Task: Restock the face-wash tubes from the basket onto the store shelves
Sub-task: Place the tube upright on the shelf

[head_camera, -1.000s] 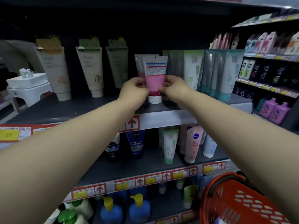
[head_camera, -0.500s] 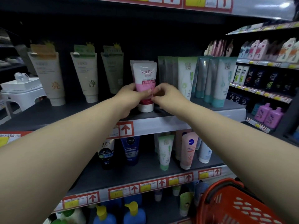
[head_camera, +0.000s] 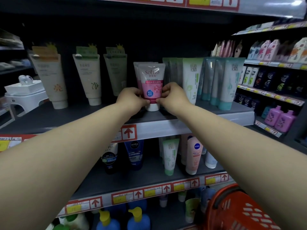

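Note:
A pink and white face-wash tube (head_camera: 152, 80) stands cap-down on the upper shelf (head_camera: 182, 126), its label facing me. My left hand (head_camera: 131, 99) pinches its lower left side. My right hand (head_camera: 172, 96) pinches its lower right side. A second tube of the same kind (head_camera: 136, 72) stands right behind it, mostly hidden. The red basket (head_camera: 239, 211) sits at the bottom right; its contents are out of sight.
Tall cream and green tubes (head_camera: 88, 80) stand to the left, white and teal tubes (head_camera: 226, 82) to the right. A white stool (head_camera: 25, 95) rests at the shelf's left end. The lower shelf (head_camera: 149, 193) holds more tubes. Blue pump bottles (head_camera: 137, 219) stand below.
The tube has been turned from its back panel to its front label and set lower on the shelf. The camera has tilted upward a little.

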Demonstrator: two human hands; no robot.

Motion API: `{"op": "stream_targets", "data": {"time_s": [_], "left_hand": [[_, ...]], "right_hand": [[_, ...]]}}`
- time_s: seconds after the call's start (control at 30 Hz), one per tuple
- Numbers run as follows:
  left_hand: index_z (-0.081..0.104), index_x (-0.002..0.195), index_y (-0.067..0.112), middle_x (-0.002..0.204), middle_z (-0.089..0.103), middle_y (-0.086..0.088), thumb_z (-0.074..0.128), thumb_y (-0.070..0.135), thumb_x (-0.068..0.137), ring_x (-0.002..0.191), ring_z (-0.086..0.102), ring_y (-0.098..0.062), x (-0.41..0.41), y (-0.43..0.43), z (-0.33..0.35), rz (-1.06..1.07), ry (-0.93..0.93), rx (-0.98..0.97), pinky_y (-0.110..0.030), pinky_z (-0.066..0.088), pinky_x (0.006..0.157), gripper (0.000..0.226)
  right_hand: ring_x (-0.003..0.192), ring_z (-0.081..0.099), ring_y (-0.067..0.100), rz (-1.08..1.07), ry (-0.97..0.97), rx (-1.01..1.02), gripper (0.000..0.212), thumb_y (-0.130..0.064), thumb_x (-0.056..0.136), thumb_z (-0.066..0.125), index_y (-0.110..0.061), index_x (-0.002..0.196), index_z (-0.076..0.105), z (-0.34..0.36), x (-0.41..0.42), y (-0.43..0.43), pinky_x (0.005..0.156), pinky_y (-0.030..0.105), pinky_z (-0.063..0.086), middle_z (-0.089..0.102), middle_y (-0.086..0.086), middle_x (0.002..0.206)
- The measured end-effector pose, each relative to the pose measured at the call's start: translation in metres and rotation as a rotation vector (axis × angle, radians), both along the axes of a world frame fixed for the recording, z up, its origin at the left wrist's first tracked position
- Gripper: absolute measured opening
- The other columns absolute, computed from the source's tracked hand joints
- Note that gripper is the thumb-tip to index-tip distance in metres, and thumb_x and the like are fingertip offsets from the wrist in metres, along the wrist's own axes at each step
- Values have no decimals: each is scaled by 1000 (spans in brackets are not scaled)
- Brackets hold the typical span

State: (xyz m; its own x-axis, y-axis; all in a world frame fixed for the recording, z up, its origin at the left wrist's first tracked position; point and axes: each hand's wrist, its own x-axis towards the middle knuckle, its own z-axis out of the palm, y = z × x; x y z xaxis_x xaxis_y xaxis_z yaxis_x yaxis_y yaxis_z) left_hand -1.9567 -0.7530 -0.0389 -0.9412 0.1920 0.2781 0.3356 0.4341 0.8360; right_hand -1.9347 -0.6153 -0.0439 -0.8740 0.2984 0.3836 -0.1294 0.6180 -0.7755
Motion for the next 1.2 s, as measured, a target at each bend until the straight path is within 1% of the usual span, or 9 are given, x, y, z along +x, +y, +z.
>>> {"op": "stream_targets", "data": {"time_s": [0.1, 0.17, 0.23, 0.3, 0.4, 0.5, 0.7, 0.93, 1.2], "left_hand": [[67, 107, 5, 94, 68, -9, 71, 6, 81, 91, 65, -23, 7, -5, 4, 6, 17, -59, -33, 52, 90, 27], [66, 87, 10, 93, 67, -11, 69, 6, 82, 91, 63, -23, 11, -10, 8, 23, 14, -77, -34, 49, 91, 6], [48, 64, 23, 91, 63, -10, 66, 9, 84, 88, 59, -21, 15, -16, 9, 45, 40, -104, -32, 48, 87, 31], [41, 61, 25, 89, 60, -8, 63, 12, 86, 86, 56, -18, 22, -22, 10, 49, 81, -145, -27, 44, 80, 36], [67, 86, 15, 93, 62, 0, 57, 13, 86, 92, 58, -17, 38, -27, 11, -1, 138, -197, -23, 43, 82, 10], [67, 107, 10, 104, 68, -4, 52, 13, 83, 100, 61, -24, 57, -27, 10, -57, 261, -306, -30, 49, 88, 29], [56, 108, 0, 115, 56, -22, 51, 11, 83, 107, 54, -37, 101, -4, -5, -175, 448, -581, -40, 45, 85, 28], [52, 111, 3, 116, 55, -19, 52, 17, 82, 107, 54, -37, 164, 48, -58, -435, 507, -695, -44, 46, 88, 32], [49, 115, 3, 122, 52, -20, 48, 30, 77, 114, 52, -38, 203, 117, -158, -580, 375, -790, -46, 44, 94, 46]], "right_hand": [[98, 63, 22, 16, -15, 25, 38, -5, 80, 68, -7, 115, 52, 0, 1, -1, 90, 35, 51, 65, 5, 99], [101, 63, 22, 26, -35, 44, 40, -5, 82, 66, -6, 119, 51, 1, 4, -3, 91, 34, 50, 67, 8, 106], [108, 61, 23, 29, -62, 95, 45, -7, 83, 65, -6, 125, 49, 3, 9, -3, 93, 31, 48, 65, 9, 115], [114, 57, 24, 6, -72, 175, 51, -10, 85, 63, -6, 132, 45, 5, 16, -6, 92, 28, 44, 60, 9, 125], [116, 56, 25, -37, -13, 248, 51, -14, 85, 58, -7, 133, 43, 7, 32, -13, 93, 32, 46, 58, 10, 128], [116, 54, 26, -36, 18, 374, 50, -16, 86, 53, -10, 134, 42, 4, 56, -19, 94, 39, 48, 56, 10, 130], [122, 47, 32, -121, -62, 670, 57, -18, 82, 50, -9, 137, 42, -13, 125, -13, 97, 40, 42, 52, 16, 134], [117, 49, 35, -236, -304, 694, 59, -32, 71, 41, -9, 125, 49, -58, 213, 27, 92, 46, 45, 55, 17, 124], [118, 48, 36, -225, -527, 654, 54, -26, 81, 54, -10, 132, 44, -168, 269, 89, 97, 43, 43, 51, 17, 127]]}}
